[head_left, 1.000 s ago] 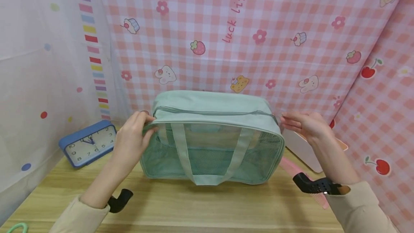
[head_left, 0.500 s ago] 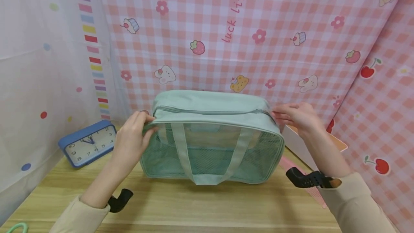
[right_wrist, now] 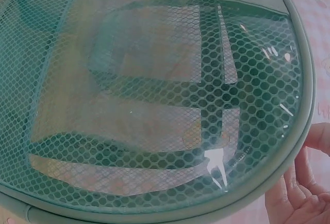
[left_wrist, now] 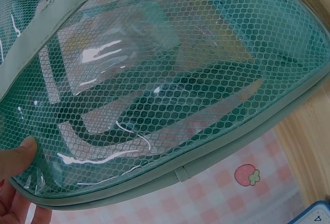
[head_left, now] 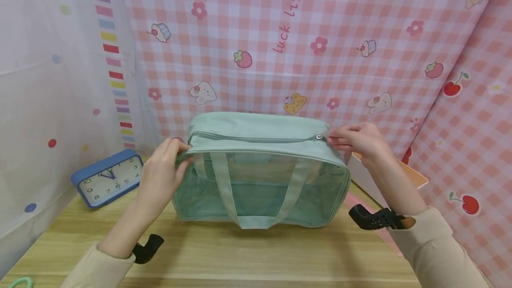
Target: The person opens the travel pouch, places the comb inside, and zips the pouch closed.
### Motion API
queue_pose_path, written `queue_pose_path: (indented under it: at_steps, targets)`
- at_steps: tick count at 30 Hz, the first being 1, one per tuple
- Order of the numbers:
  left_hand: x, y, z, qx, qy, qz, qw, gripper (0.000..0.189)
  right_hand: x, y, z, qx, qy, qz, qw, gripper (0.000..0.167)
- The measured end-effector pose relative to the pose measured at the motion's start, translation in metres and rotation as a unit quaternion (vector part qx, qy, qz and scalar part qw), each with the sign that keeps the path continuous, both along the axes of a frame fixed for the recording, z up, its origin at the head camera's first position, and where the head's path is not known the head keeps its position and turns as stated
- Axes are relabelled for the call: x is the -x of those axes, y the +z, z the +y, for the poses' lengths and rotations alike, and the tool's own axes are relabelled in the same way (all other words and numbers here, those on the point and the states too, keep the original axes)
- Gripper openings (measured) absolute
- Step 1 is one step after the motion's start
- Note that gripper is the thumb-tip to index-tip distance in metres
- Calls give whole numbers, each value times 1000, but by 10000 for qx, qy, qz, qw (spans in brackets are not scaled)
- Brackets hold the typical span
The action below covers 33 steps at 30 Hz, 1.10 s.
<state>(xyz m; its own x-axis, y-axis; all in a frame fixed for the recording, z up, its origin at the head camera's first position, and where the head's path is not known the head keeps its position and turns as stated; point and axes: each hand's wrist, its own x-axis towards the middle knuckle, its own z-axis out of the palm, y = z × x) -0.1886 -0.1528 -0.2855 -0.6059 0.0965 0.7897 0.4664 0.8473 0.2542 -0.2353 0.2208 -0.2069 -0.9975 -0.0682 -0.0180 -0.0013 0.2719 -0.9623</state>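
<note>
A mint-green mesh handbag (head_left: 256,190) with clear panels stands upright on the table, its strap hanging down the front. My left hand (head_left: 162,166) grips its upper left corner; in the left wrist view the thumb (left_wrist: 20,157) lies on the front panel, with the other fingers behind. At the right end of the bag's top zipper (head_left: 256,139), a metal slider (head_left: 319,137) shows. My right hand (head_left: 360,141) has thumb and fingers pinched together at this slider, seemingly on the zipper pull, which the fingers hide. The right wrist view shows that hand (right_wrist: 299,193) beside the bag's rounded corner.
A blue alarm clock (head_left: 108,179) leans left of the bag. Behind my right forearm lies a whitish, orange-edged box-like thing (head_left: 414,177), with a pink comb (head_left: 388,237) near it. A green curved piece (head_left: 22,282) shows at the lower left. Checked cloth (head_left: 260,26) hangs behind.
My right hand has moved left from beside the bag to the zipper's right end, and its fingers have closed there. The left hand and the bag have stayed in place.
</note>
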Motion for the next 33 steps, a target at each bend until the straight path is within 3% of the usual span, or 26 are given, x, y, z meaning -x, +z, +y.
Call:
queue_pose_path:
  at_steps: [5, 14, 20, 26, 33]
  targets:
    - [0, 0, 0, 0, 13, 9, 10000, 27, 1, 2, -5, -209, -68, 32, 9998, 7]
    - [1, 0, 0, -52, 15, -48, 10000, 27, 1, 7, -18, -583, -202, 35, 9981, 19]
    - [1, 0, 0, -68, -8, -46, 10000, 26, 0, 13, -34, -537, -158, -235, 9982, 27]
    - [1, 0, 1, -57, -27, -59, 10000, 26, 3, 16, -52, -379, 26, 80, 9992, 23]
    - [0, 1, 1, -33, 10, -44, 10000, 27, 5, 20, -64, -711, -129, -5, 9974, 23]
